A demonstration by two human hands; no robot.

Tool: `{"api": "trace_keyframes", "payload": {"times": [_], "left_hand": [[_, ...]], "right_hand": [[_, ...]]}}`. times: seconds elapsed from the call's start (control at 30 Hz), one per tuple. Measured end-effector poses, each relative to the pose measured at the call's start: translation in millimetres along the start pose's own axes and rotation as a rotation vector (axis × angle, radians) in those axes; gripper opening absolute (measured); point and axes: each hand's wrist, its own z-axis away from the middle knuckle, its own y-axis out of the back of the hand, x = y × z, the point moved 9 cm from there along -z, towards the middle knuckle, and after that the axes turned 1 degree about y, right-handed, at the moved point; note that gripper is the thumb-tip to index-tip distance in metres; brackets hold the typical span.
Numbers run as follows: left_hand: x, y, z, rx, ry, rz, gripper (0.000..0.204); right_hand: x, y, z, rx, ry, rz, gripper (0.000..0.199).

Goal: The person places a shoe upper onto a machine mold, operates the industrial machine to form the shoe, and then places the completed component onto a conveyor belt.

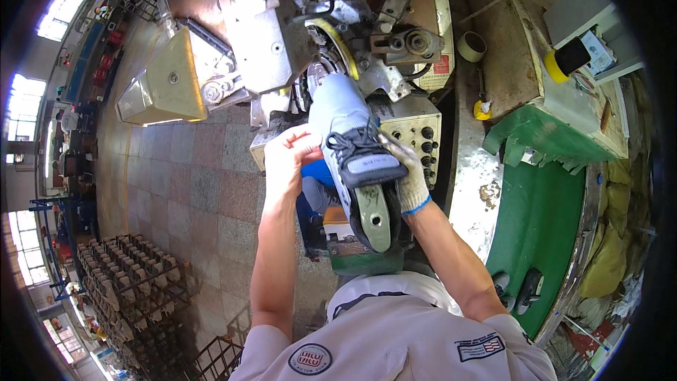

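Both hands clamp a grey shoe (350, 142) against the machine (296, 35).
Bare left hand (289, 155) and gloved right hand (409, 176) grip its laced middle; soft upper, probably stiffened by the form (374, 215) inside.

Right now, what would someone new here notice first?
At centre, a pale grey shoe on a green last points toe-first into a big metal machine, held by a bare left hand and a gloved right hand. A green conveyor belt curves along the right.
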Motion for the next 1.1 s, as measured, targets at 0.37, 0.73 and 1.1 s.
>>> {"api": "trace_keyframes", "payload": {"times": [0.37,0.73,1.1], "left_hand": [[-3,29,-35,0.152,-0.159,0.116,0.038],[-60,-5,-36,-0.025,0.138,0.312,0.047],[-73,-7,-43,0.031,-0.048,0.286,0.046]], "right_hand": [[29,-33,-71,0.076,0.058,-0.108,0.037],[55,-6,-84,0.184,0.117,-0.033,0.034],[59,8,-87,0.229,0.132,0.057,0.030]]}}
